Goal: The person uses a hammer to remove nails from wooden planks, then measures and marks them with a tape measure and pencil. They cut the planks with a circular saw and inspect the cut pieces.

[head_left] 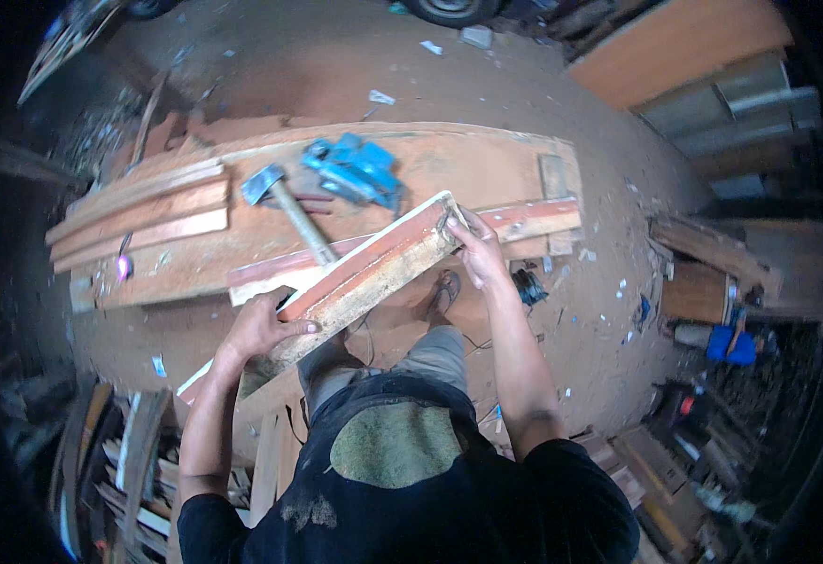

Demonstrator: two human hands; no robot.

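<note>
A long wooden board [374,279], reddish with a pale rough edge, is held aslant in front of me. My left hand [267,324] grips it towards its lower left, thumb over the near face. Around the upper right end my right hand [475,246] is closed. Beneath and beyond the board stands a workbench [468,160] strewn with sawdust. On it lie a hammer [285,209] with a pale handle, a blue power tool [352,167], and another plank [524,219] partly hidden behind the held board.
Several planks [148,218] lie at the bench's left end, beside a small pink round thing [124,267]. Scrap wood [134,470] is piled at lower left, and more timber [656,470] at lower right. Large panels [684,47] lean at upper right. A dark coiled thing [528,287] sits on the ground.
</note>
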